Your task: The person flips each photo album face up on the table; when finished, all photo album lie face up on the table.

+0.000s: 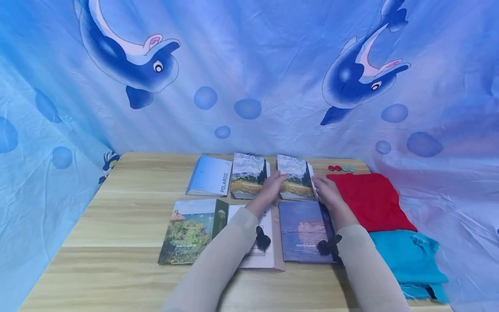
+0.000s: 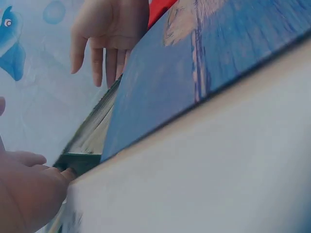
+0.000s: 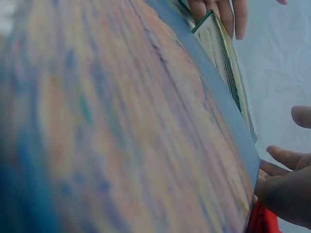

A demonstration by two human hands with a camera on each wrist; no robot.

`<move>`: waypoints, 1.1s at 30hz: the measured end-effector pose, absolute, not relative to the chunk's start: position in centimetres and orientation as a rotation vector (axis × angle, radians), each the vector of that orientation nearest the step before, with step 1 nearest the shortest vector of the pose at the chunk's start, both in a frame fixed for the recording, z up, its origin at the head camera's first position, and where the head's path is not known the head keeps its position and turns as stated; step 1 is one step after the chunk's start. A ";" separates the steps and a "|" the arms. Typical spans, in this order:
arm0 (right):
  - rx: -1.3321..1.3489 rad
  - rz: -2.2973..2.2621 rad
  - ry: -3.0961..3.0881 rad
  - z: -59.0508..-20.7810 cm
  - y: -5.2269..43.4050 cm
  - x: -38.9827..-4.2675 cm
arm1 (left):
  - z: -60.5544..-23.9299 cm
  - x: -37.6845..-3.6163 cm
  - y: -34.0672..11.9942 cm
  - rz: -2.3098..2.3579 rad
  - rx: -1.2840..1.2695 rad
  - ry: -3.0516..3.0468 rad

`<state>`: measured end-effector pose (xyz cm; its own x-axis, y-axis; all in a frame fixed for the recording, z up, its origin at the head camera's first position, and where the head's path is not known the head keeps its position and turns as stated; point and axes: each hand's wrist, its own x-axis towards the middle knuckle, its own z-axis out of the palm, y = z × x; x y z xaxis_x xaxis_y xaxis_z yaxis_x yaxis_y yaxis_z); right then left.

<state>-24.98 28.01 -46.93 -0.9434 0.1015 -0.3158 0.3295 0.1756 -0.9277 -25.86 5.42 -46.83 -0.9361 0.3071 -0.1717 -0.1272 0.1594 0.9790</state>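
Note:
A small photo album with a painted field and cloudy sky on its cover lies at the back of the wooden table. My left hand touches its left edge with straight fingers. My right hand lies at its right edge, fingers straight and loosely spread. The left wrist view shows my left hand against the album's green corner and the right hand beyond it. In the right wrist view my right hand sits just off the album's page edge.
A twin album and a blue Polaroid album lie to the left. Nearer me lie a garden-cover album, a white booklet and a blue sunset album. Red cloth, teal cloth and small buttons sit right.

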 end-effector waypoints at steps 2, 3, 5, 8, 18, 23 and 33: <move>0.434 -1.822 2.290 -46.7 27.9 -24.9 | -46.6 -25.7 4.8 1.822 0.184 2.136; 0.443 -1.797 2.306 -46.5 27.9 -24.8 | -46.5 -25.7 4.5 1.814 0.185 2.151; 0.447 -1.770 2.343 -46.2 27.8 -24.6 | -46.2 -25.5 3.7 1.796 0.211 2.180; 0.434 -1.793 2.364 -45.6 27.5 -24.4 | -45.8 -25.3 2.6 1.768 0.259 2.242; 0.207 -2.066 2.336 -43.2 24.0 -21.3 | -44.1 -23.2 -1.9 1.649 0.306 2.452; 0.186 -2.186 2.233 -42.5 21.6 -19.6 | -44.1 -21.9 -4.7 1.631 0.289 2.484; 0.103 -2.223 2.212 -43.0 17.6 -17.5 | -44.3 -19.0 -9.5 1.629 0.337 2.587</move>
